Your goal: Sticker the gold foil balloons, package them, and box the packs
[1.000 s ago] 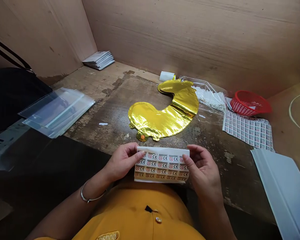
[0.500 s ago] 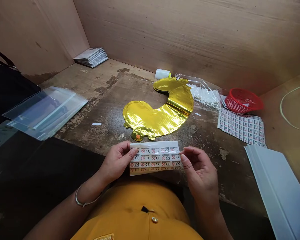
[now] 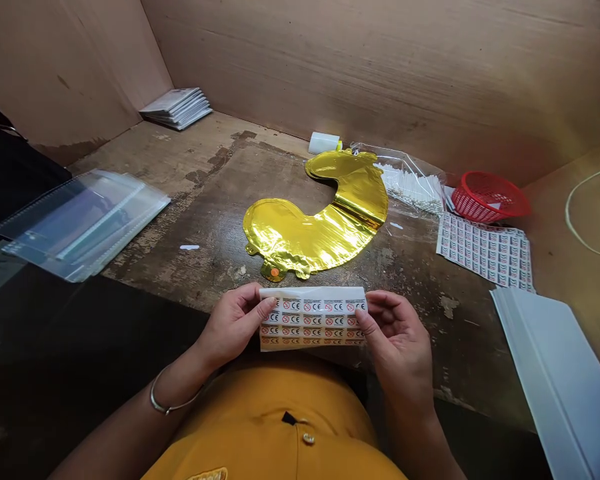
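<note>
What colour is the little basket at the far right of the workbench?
The plastic mesh basket is bright red, and it shows best in the head view.

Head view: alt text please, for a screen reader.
The left hand and right hand hold a strip of CE stickers over a worn wooden bench. A gold foil balloon lies beyond it, with a red basket farther right.

Left hand point(image 3: 233, 325) and right hand point(image 3: 395, 331) hold CE labels point(image 3: 313, 320)
</note>
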